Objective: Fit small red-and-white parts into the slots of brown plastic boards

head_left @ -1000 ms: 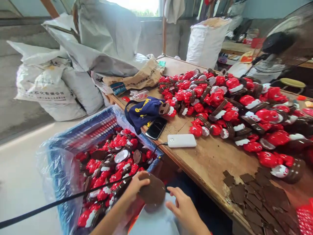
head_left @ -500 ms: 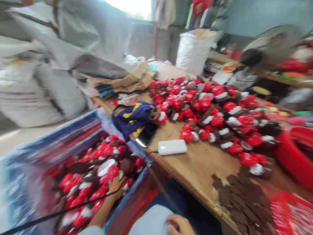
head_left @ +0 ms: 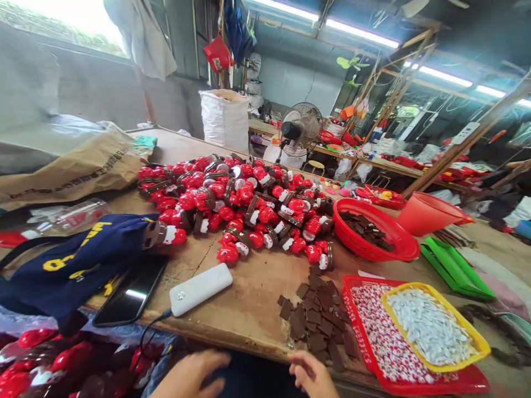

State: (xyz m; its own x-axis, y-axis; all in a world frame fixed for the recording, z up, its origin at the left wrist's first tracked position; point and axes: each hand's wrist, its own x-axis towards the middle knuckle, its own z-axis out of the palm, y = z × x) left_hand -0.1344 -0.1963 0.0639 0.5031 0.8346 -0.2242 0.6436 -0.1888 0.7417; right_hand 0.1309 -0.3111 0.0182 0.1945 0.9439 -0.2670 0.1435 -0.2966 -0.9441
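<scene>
Both my hands are low at the bottom of the view, below the front edge of the wooden table (head_left: 249, 309). My left hand (head_left: 191, 377) lies with its fingers stretched out and holds nothing. My right hand (head_left: 312, 373) is loosely open and empty, just under a heap of flat brown squares (head_left: 317, 315). A big pile of red, white and brown toy pieces (head_left: 232, 204) covers the middle of the table. More of the same red pieces lie in a bin (head_left: 45, 359) at the lower left.
A white power bank (head_left: 201, 287) with a cable, a black phone (head_left: 130, 290) and a navy bag (head_left: 78, 260) lie at the front left. On the right are a red round basket (head_left: 375, 235), a red tray (head_left: 369, 326) holding a yellow tray (head_left: 431, 326), and green trays (head_left: 456, 268). A fan (head_left: 301, 130) stands behind.
The view has swung right from the bin to the table. My left hand put the brown piece into the bin and came back empty; both hands now sit under the table edge.
</scene>
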